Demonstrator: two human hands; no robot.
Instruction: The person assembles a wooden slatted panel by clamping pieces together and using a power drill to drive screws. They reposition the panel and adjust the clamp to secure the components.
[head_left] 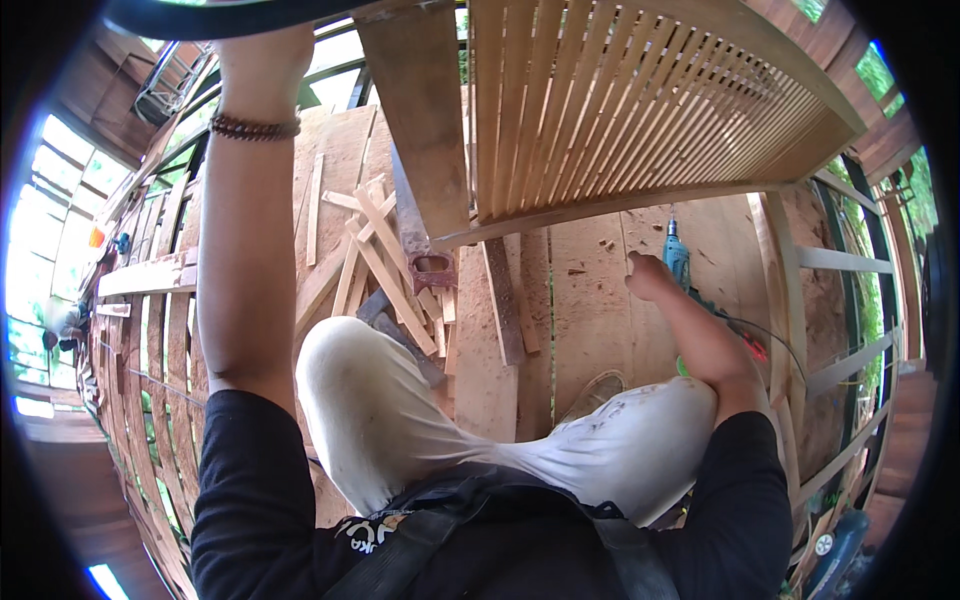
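A large wooden slatted panel [560,110] stands tilted in front of me, with a wide plain board [415,110] along its left side. My left hand [265,62] is raised at the upper left, by the panel's top left. A dark rim cuts it off, so its fingers are hidden. Low on the right, my right hand [652,277] is close beside a blue power drill [677,255], which lies with its bit pointing away from me. The fingers seem bent under the hand, and I cannot see whether they touch the drill.
A handsaw [432,268] lies among a heap of thin wood offcuts [385,265] on the plank floor [590,300]. A narrow dark strip of wood [502,300] lies nearby. A cable [775,335] trails on the right. Slatted railing [150,350] runs along the left.
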